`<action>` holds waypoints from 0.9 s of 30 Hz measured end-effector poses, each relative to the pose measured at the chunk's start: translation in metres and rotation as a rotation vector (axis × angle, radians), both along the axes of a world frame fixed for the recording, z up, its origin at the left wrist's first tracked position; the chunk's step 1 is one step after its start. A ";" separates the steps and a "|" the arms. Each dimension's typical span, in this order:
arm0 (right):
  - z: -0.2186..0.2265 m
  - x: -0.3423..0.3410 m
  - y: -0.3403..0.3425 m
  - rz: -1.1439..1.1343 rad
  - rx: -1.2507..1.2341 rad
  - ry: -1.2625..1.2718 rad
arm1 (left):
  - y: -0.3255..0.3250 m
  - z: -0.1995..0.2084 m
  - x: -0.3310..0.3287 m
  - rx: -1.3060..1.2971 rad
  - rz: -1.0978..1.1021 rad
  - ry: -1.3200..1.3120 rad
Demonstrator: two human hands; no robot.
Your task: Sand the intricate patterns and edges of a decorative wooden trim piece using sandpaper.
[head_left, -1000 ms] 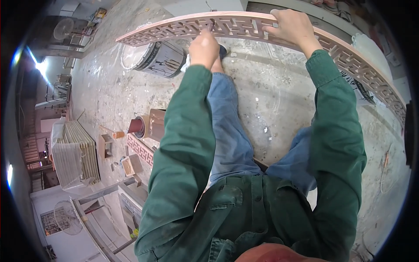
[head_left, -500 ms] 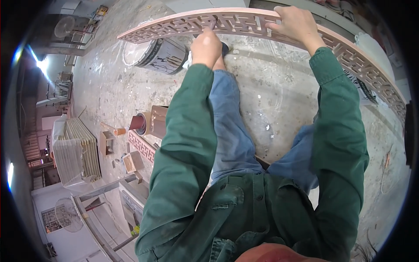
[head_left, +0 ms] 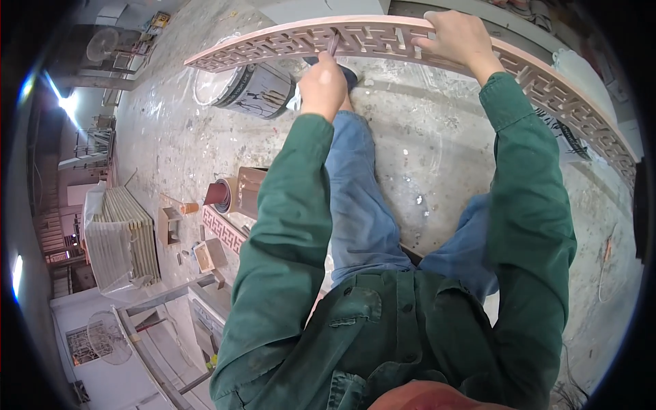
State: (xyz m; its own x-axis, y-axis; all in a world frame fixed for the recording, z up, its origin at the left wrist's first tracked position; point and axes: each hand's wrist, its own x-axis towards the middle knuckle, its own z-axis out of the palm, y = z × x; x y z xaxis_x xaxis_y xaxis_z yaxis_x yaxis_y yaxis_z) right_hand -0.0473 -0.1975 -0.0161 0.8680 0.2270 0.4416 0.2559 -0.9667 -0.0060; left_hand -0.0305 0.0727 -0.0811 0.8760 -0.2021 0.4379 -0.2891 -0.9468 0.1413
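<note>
A long, pale pinkish wooden fretwork panel (head_left: 372, 22) with cut-out angular openings stretches across the far side, bowed by the lens. My right hand (head_left: 462, 42) is closed over its upper edge, thumb on the near face. Below the panel's middle-left part, my left hand (head_left: 324, 85) is closed around a thin, narrow, flat tool (head_left: 333, 45). The tool's tip reaches up into one of the openings; its exact kind is too small to make out. My fingers on the tool are partly hidden behind the back of the left hand.
Under the panel's left part stands a printed bucket (head_left: 263, 92). To the left lie a reddish-brown roll (head_left: 219, 193), a second fretwork piece (head_left: 222, 229), small wooden boxes (head_left: 208, 255) and a wrapped stack of boards (head_left: 119, 236). The concrete floor (head_left: 430, 137) is paint-spotted.
My left hand has dropped slightly toward me, and more of the thin tool shows above it. My right hand has shifted a little left, still on the panel.
</note>
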 end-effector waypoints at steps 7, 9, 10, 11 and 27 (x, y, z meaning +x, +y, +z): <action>0.008 0.003 0.013 -0.007 0.053 0.024 | 0.003 0.016 0.022 0.041 -0.009 0.004; 0.008 0.003 0.014 -0.001 0.050 0.030 | 0.001 0.018 0.029 0.048 0.000 -0.009; 0.008 0.003 0.015 0.009 0.050 0.023 | 0.003 0.019 0.030 0.060 0.008 -0.017; 0.001 0.003 0.009 0.020 0.039 -0.005 | -0.004 0.016 0.026 0.046 0.010 0.006; -0.002 0.003 0.003 -0.021 0.012 -0.020 | -0.008 0.005 0.021 -0.076 -0.020 0.091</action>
State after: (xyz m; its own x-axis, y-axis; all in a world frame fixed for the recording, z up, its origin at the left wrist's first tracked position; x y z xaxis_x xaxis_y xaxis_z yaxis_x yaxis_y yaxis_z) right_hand -0.0440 -0.1947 -0.0180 0.8635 0.2033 0.4616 0.2357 -0.9717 -0.0129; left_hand -0.0097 0.0649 -0.0760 0.9089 -0.1896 0.3715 -0.2908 -0.9266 0.2385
